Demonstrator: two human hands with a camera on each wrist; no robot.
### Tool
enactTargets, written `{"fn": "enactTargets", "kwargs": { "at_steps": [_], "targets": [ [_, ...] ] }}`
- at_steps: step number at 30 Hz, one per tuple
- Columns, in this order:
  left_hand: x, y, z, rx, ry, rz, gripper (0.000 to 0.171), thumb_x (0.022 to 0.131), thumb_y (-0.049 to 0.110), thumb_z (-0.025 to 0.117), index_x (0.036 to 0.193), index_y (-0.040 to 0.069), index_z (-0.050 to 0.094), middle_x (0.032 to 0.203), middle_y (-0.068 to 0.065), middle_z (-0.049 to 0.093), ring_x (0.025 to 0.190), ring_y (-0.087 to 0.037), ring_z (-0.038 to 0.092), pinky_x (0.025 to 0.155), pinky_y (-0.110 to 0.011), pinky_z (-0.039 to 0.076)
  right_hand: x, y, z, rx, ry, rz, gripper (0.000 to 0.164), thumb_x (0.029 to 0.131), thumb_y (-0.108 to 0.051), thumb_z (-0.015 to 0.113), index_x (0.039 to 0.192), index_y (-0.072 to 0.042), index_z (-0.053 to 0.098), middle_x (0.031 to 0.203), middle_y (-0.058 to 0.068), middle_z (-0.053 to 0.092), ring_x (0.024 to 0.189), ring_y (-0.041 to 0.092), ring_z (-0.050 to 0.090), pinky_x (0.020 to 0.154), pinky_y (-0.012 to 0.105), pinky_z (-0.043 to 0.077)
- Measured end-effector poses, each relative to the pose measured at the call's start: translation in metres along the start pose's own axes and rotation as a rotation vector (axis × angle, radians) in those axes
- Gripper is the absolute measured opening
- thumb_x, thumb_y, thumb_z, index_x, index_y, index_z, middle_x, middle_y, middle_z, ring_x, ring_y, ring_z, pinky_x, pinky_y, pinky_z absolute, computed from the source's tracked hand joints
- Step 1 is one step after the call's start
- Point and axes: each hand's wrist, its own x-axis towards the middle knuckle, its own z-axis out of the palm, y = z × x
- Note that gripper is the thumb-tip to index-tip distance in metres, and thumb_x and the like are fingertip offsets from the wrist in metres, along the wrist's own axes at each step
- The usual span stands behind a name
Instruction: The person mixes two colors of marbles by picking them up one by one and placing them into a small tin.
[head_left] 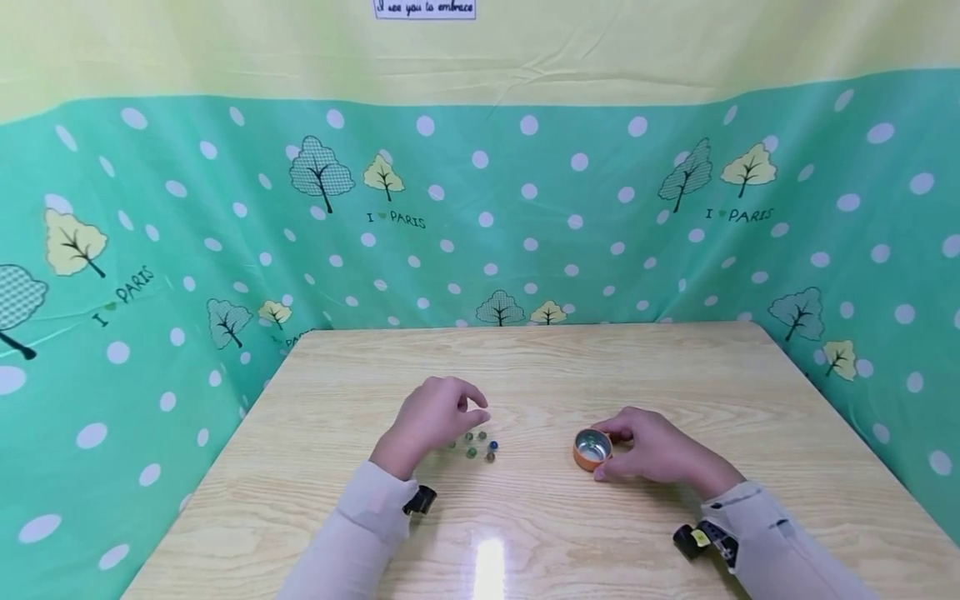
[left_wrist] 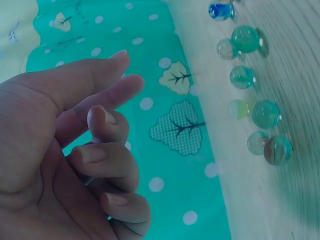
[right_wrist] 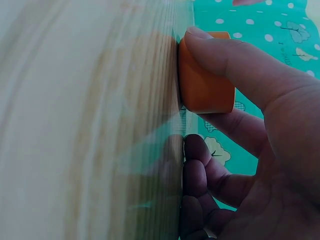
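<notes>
My left hand (head_left: 435,414) hovers just above several small glass marbles (head_left: 471,452) on the table. Its thumb and index finger stand apart, the other fingers bend loosely, and nothing is between them. The left wrist view shows the marbles as mostly clear green, one brownish marble (left_wrist: 278,150) and one deep blue marble (left_wrist: 220,11). To the right, my right hand (head_left: 660,447) grips a small orange cup (head_left: 581,457) between thumb and index finger. The cup stands upright on the table, its inside silvery with a greenish glint at the bottom.
The light wood table (head_left: 525,367) reflects a bright light near its front edge. A green polka-dot curtain (head_left: 525,225) with printed trees hangs behind the table and along both sides. A black wrist camera (head_left: 422,499) sits below my left hand.
</notes>
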Motion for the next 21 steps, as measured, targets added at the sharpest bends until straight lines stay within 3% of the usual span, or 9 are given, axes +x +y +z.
{"fn": "enactTargets", "kwargs": {
  "at_steps": [4,12,21],
  "targets": [
    [0.002,-0.006,-0.002,-0.012,0.014,-0.016,0.017,0.093,0.034,0.078,0.105,0.023,0.081,0.061,0.006,0.049,0.049,-0.011,0.039,0.050,-0.029,0.031,0.000,0.000,0.000,0.004,0.003,0.009,0.059,0.073,-0.046,0.093,0.124,-0.023,0.075,0.105,-0.005,0.064,0.095,0.017,0.055,0.083,0.032,0.046],
    [0.007,-0.016,0.001,0.026,0.008,-0.069,0.016,0.090,0.028,0.081,0.104,0.019,0.082,0.083,0.009,0.067,0.074,-0.011,0.058,0.066,-0.031,0.048,-0.002,-0.002,0.001,0.016,0.006,0.006,0.058,0.073,-0.044,0.093,0.124,-0.022,0.075,0.104,-0.005,0.064,0.092,0.018,0.055,0.080,0.028,0.045],
    [0.009,-0.026,0.009,0.020,-0.013,-0.141,0.014,0.090,0.024,0.082,0.103,0.018,0.081,0.089,0.005,0.067,0.079,-0.014,0.058,0.072,-0.033,0.049,-0.002,-0.001,0.001,0.023,0.000,0.008,0.059,0.073,-0.044,0.093,0.125,-0.021,0.075,0.106,-0.005,0.065,0.096,0.018,0.057,0.083,0.031,0.048]
  ]
}}
